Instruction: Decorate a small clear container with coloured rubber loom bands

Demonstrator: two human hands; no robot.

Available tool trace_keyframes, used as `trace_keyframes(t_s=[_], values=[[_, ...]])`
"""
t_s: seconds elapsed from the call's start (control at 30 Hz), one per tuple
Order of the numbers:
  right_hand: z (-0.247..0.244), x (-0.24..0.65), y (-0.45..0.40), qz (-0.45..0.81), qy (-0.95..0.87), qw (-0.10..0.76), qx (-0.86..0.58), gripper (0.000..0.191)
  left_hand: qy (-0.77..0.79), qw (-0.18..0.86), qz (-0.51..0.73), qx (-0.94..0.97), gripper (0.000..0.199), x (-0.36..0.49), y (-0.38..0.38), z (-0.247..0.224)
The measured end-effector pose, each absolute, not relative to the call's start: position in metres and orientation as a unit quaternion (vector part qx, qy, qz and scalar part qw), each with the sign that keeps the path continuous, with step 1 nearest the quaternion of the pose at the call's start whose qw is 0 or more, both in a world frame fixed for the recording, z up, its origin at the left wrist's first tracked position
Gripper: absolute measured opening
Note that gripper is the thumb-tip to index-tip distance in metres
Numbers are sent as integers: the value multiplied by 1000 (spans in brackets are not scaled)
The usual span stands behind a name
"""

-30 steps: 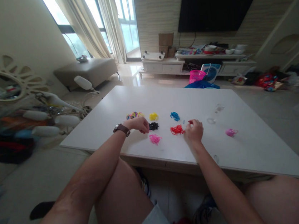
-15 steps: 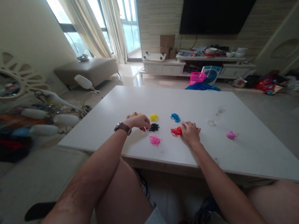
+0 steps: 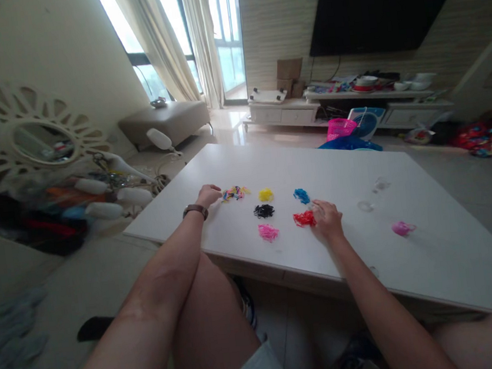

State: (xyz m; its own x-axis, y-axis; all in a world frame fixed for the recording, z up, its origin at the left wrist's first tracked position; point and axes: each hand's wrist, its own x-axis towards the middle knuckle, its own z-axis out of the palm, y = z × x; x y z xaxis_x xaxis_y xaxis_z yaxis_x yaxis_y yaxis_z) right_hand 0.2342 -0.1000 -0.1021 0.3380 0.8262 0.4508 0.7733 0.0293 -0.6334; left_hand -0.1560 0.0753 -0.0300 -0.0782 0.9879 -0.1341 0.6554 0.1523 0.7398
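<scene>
Probably at the picking step, with left hand beside the mixed pile, right hand by the red pile, can't tell either's grip with the fingers, needs a light pinch next.

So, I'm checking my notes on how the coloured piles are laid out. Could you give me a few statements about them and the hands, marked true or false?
1. The left hand is beside the multicoloured pile. True.
2. The right hand is at the pink pile. False: the right hand is at the right edge of the red pile.
3. The black pile lies between the yellow pile and the pink pile. True.
4. The dark wristband is on the right wrist. False: the dark wristband is on the left wrist.
5. The blue pile lies farther from the person than the red pile. True.
</scene>
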Motion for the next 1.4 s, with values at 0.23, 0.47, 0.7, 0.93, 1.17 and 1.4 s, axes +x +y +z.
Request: trace_keyframes(t_s=[0.23,0.47,0.7,0.93,1.17,1.4], values=[[-106,243,-102,30,-537,501,-678,34,683,301,209,632,32,-155,74,-49],[-104,242,-104,18,-535,515,-669,30,696,297,200,623,17,-143,78,-45],[-102,241,-106,21,-526,521,-672,28,683,323,279,593,14,-145,86,-47],[-104,243,-106,26,-513,523,-680,27,654,371,333,570,19,-144,87,-50],[-104,243,-106,21,-517,518,-681,25,629,374,275,624,18,-148,83,-48],[-105,243,-106,19,-514,510,-689,24,630,337,184,675,13,-144,83,-44]])
